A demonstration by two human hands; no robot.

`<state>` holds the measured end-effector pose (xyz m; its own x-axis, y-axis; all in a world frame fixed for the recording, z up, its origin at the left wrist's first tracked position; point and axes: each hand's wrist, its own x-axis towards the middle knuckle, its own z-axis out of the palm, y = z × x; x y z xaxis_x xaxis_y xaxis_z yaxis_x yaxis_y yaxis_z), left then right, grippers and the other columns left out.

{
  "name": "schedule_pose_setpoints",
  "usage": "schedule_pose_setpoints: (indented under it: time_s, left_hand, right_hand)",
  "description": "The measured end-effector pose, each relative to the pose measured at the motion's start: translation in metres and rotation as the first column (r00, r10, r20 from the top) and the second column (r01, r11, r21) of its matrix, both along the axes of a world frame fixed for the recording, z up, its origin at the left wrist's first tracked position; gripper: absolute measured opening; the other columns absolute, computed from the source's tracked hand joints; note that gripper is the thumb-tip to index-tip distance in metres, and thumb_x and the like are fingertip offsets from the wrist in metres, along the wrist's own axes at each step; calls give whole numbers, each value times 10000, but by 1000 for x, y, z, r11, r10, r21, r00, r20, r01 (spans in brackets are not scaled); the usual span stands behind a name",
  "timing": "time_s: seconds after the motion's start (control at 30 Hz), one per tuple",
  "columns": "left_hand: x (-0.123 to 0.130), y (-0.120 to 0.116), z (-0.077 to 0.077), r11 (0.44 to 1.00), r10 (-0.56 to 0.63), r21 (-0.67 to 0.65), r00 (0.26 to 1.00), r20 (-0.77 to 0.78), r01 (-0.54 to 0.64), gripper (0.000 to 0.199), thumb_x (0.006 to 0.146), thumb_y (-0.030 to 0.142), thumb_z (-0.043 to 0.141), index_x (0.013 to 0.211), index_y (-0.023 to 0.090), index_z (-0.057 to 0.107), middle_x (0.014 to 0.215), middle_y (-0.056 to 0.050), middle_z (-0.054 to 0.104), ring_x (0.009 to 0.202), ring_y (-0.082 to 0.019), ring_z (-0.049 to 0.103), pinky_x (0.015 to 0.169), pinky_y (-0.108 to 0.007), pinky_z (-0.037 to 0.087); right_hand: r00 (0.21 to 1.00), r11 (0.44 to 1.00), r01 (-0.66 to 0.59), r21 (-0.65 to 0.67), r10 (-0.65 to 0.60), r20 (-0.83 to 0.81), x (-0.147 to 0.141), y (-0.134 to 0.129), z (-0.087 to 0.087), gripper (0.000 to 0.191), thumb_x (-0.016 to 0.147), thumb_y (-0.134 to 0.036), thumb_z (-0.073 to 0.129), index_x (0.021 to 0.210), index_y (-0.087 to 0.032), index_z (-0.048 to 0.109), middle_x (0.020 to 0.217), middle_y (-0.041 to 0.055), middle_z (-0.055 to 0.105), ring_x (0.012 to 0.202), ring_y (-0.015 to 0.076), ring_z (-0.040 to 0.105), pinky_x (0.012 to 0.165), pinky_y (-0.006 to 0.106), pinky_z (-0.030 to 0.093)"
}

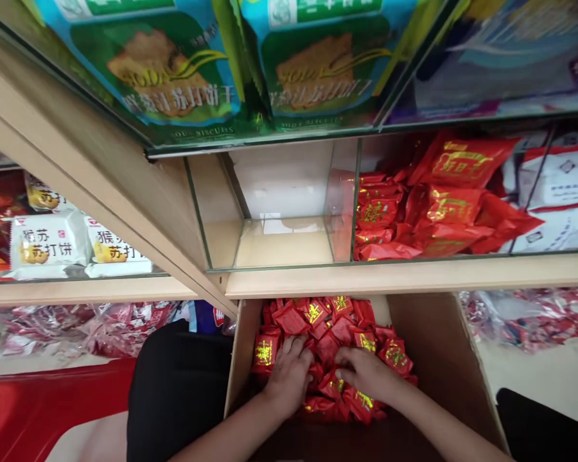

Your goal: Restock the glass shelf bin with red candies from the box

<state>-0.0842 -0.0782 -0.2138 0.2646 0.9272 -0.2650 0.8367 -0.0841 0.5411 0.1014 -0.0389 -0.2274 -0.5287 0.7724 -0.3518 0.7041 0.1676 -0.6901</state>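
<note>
Small red packets (327, 350) with gold characters lie piled in an open cardboard box (443, 359) below the shelf. My left hand (291, 372) is in the left part of the pile, its fingers bent round some packets and their tips partly hidden. From the right, my right hand (366, 372) reaches into the same pile, thumb and fingers curled on packets near the middle. A short gap separates the two hands.
Above the box, a glass-fronted shelf compartment (284, 244) stands beside red packets (453, 205) and white packets (559, 186). Green soda biscuit bags (173, 70) overhang it. A wooden upright (101, 160) runs at left. A red plastic stool (52, 398) is lower left; bagged goods (534, 314) lie right.
</note>
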Motion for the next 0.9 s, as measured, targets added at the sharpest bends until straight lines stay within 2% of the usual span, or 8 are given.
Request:
schedule_pose_setpoints:
  time_s: [0.1, 0.23, 0.33, 0.43, 0.53, 0.73, 0.8, 0.9]
  left_hand:
    - [-3, -2, -4, 1000, -21, -12, 989, 150, 23, 300, 633, -40, 507, 836, 169, 578, 1213, -88, 516, 1238, -271, 295, 1023, -441, 222]
    - [-8, -4, -5, 997, 49, -72, 939, 339, -26, 227, 670, 17, 526, 807, 196, 552, 859, -30, 618, 965, -219, 526, 896, -386, 366]
    - [-6, -2, -1, 980, 197, -126, 848, 492, -155, 251, 703, 133, 570, 932, 191, 484, 858, -26, 600, 831, -174, 566, 778, -315, 439]
    - [6, 1, 7, 931, 362, -206, 691, 626, -301, 363, 725, 271, 591, 1021, 181, 400, 811, -12, 592, 781, -151, 577, 725, -274, 462]
    - [23, 3, 13, 844, 514, -293, 525, 678, -449, 305, 814, 417, 472, 981, 166, 425, 860, -44, 595, 821, -152, 575, 765, -281, 451]
    - [45, 7, 18, 610, 725, -522, 155, 671, -596, 420, 781, 569, 448, 855, 168, 547, 862, -39, 635, 870, -183, 570, 788, -276, 427]
    - [44, 9, 15, 596, 732, -525, 140, 667, -608, 450, 762, 600, 448, 818, 167, 555, 801, -32, 635, 839, -199, 577, 770, -293, 434]
    - [37, 11, 6, 606, 717, -446, 209, 665, -659, 465, 748, 595, 474, 869, 157, 573, 873, -60, 643, 937, -234, 558, 854, -328, 407]
  right_hand:
    - [996, 999, 20, -39, -23, -87, -2, -1, 2, 175, 697, -186, 546, 857, -166, 612, 825, 60, 664, 758, 196, 598, 701, 321, 450]
    - [975, 995, 34, -92, -53, -215, -6, -5, 3, 416, 629, -202, 639, 1037, -166, 566, 982, 65, 651, 835, 182, 601, 735, 293, 462]
    - [946, 992, 93, -80, -113, -302, -13, -8, 11, 269, 762, -326, 542, 986, -178, 564, 917, 33, 655, 806, 154, 600, 715, 262, 464]
    - [913, 968, 249, -9, -238, -331, -20, -7, 24, 321, 881, -402, 313, 823, -178, 536, 762, 23, 616, 713, 147, 576, 665, 260, 452]
    - [879, 912, 401, 87, -357, -317, -25, -6, 33, 385, 893, -443, 227, 716, -197, 464, 652, 20, 545, 615, 155, 524, 604, 272, 415]
    - [881, 870, 446, 208, -387, -273, -27, -3, 32, 415, 889, -457, 205, 721, -197, 481, 617, 59, 569, 578, 197, 544, 585, 299, 380]
    - [885, 867, 444, 228, -384, -265, -28, -3, 30, 428, 894, -449, 187, 750, -188, 494, 635, 80, 592, 594, 210, 568, 585, 302, 381]
    - [887, 862, 442, 249, -377, -267, -30, -3, 29, 436, 898, -442, 175, 746, -188, 495, 623, 84, 600, 585, 211, 581, 570, 295, 383]
